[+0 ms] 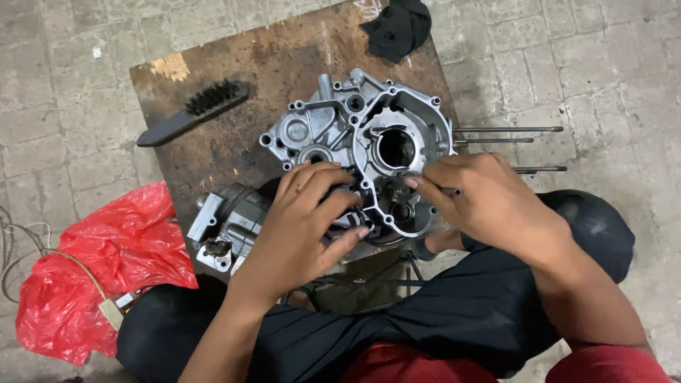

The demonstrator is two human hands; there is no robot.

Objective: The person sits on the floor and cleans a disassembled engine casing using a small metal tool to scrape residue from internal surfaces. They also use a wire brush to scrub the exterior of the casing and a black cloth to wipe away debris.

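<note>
Left hand (pixel 305 213) rests spread on the near left part of the crankcase (pixel 362 149), fingers curled loosely over a dark part there; whether it actually grips anything cannot be told. Right hand (pixel 482 202) pinches a thin metal rod (pixel 448 191) at the case's right edge, fingertips closed on it. Crankcase lies flat mid-board (pixel 234 149), open side up, one large round bore showing. One grey engine block (pixel 230 220) just left of the left hand. One black brush (pixel 191 113) on the board's left part. One black rag (pixel 397 27) at the far edge. Three long studs (pixel 507 130) stick out right of the case. One red plastic bag (pixel 99 276) on the floor, left. Floor (pixel 603 64) is grey paving blocks.
</note>
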